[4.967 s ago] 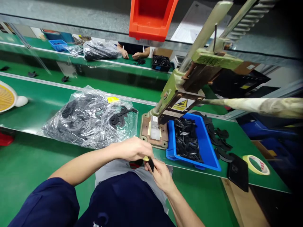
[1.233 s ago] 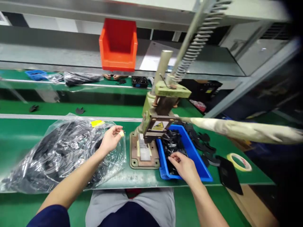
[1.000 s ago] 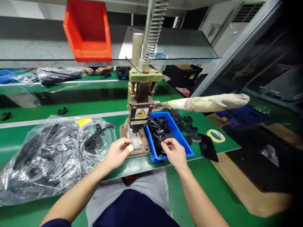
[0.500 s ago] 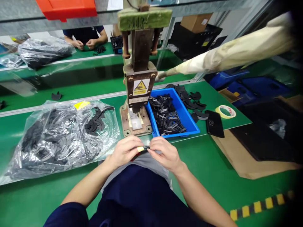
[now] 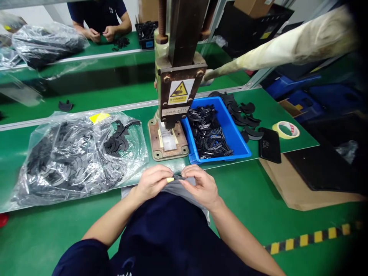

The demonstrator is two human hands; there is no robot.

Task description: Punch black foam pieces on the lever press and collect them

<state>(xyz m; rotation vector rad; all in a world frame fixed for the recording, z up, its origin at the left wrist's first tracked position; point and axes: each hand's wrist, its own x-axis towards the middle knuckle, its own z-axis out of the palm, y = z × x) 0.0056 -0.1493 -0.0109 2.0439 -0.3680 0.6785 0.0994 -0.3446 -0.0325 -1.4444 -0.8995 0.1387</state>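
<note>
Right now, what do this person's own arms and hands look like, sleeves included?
The left sleeve is short and navy; the right one cannot be made out. The left hand wears a small yellow thumb cover, perhaps tape. The right hand is bare. No gloves or watches show.

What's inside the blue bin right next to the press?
A jumbled heap of black parts lies in the blue bin, with bare blue showing along its right side. The upper parts cover the bottom beneath them, so anything buried there can't be seen.
</note>
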